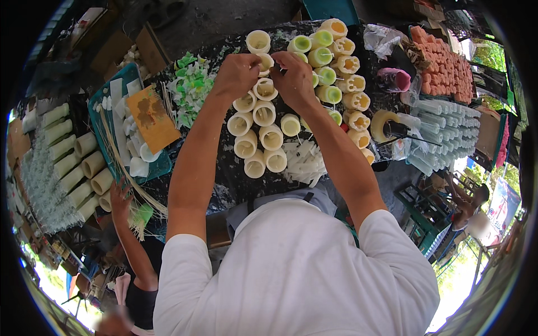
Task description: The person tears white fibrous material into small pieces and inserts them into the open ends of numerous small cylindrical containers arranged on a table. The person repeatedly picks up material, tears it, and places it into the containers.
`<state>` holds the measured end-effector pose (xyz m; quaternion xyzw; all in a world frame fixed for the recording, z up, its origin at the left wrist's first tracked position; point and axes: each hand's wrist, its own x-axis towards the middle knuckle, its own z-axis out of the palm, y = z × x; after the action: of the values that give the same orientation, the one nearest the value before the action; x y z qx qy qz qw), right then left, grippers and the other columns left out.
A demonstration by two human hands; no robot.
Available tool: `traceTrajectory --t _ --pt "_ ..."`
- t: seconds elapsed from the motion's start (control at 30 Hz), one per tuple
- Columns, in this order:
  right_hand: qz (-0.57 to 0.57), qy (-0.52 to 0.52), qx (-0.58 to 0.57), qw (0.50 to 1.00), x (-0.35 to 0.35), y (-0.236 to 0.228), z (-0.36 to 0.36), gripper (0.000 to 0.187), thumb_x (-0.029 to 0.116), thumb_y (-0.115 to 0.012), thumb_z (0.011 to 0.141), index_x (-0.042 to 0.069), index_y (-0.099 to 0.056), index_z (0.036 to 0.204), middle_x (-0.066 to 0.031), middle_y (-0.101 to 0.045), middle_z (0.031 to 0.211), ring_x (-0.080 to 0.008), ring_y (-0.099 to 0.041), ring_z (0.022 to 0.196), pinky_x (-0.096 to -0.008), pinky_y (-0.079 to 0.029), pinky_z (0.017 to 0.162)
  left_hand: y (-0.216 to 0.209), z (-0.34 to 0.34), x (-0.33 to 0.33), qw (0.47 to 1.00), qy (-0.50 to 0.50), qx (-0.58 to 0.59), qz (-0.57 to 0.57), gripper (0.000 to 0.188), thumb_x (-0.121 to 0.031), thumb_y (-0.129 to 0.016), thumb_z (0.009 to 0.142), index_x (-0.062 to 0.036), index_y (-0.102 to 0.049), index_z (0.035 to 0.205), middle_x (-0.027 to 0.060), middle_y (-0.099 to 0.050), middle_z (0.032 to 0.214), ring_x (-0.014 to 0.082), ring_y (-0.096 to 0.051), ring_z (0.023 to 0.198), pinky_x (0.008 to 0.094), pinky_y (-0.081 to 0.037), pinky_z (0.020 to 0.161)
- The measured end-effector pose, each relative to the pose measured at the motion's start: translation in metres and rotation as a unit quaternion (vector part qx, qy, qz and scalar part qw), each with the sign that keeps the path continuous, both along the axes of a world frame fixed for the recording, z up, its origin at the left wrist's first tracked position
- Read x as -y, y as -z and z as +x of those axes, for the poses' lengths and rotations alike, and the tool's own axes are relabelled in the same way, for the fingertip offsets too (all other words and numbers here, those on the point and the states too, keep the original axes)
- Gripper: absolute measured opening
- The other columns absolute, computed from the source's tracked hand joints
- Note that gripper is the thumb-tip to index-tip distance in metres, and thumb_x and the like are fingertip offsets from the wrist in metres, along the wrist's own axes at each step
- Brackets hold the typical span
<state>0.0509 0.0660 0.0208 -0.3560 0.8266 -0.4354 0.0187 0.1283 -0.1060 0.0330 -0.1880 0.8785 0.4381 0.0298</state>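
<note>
Both my hands meet over one cream wax candle cup [265, 63] in the far part of the rows on the dark table. My left hand [238, 77] is closed, its fingers gripping the cup's left rim. On the other side, my right hand [295, 79] is closed with fingertips pinched together by the rim; whatever they hold is too small to make out. A single cream cup [258, 41] stands just beyond. Toward me run two rows of hollow cream cups [264, 113], several with thin wicks inside. Green-lined cups [320, 56] stand right of my right hand.
Flower-rimmed cups [348, 64] with orange insides line the right. Green and white wax scraps [190, 87] lie left, beside a teal tray [163, 164] with a brown board [150, 119]. White strips [304, 161] lie nearer me. Another person's hand [120, 197] reaches in at left.
</note>
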Motion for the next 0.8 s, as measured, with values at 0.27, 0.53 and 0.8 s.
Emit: traceTrajectory --t 0.27,0.53,0.8 --pt "-0.090 -0.016 0.288 0.953 -0.020 -0.054 0.084 0.031 -0.003 -0.077 0.089 -0.004 -0.072 0.119 -0.0126 -0.071 0.109 -0.0199 -0.074 0.087 -0.0327 -0.060 0.074 -0.033 0.055 -0.045 0.933 -0.140 -0.016 0.330 0.031 -0.021 -0.048 0.113 -0.0015 -0.063 0.132 0.0098 -0.072 0.107 0.0163 -0.069 0.091 0.0317 -0.055 0.079" --pt "-0.133 0.114 0.352 0.919 -0.031 -0.027 0.055 0.023 0.000 -0.073 0.094 0.000 -0.073 0.117 -0.0110 -0.075 0.096 -0.0151 -0.071 0.079 -0.0295 -0.058 0.072 -0.029 0.024 0.002 0.981 0.089 -0.088 -0.150 0.025 -0.009 -0.068 0.096 -0.0037 -0.071 0.121 0.0138 -0.070 0.110 0.0285 -0.069 0.093 0.0401 -0.057 0.084" --pt "-0.082 0.088 0.180 0.976 -0.017 -0.016 0.037 0.024 0.004 -0.073 0.092 0.000 -0.071 0.116 -0.0141 -0.075 0.092 -0.0230 -0.072 0.080 -0.0346 -0.058 0.074 0.023 -0.027 0.034 0.926 0.266 -0.162 -0.213 0.009 -0.010 -0.071 0.090 -0.0031 -0.075 0.095 0.0133 -0.072 0.089 0.0358 -0.071 0.087 0.0449 -0.059 0.075"
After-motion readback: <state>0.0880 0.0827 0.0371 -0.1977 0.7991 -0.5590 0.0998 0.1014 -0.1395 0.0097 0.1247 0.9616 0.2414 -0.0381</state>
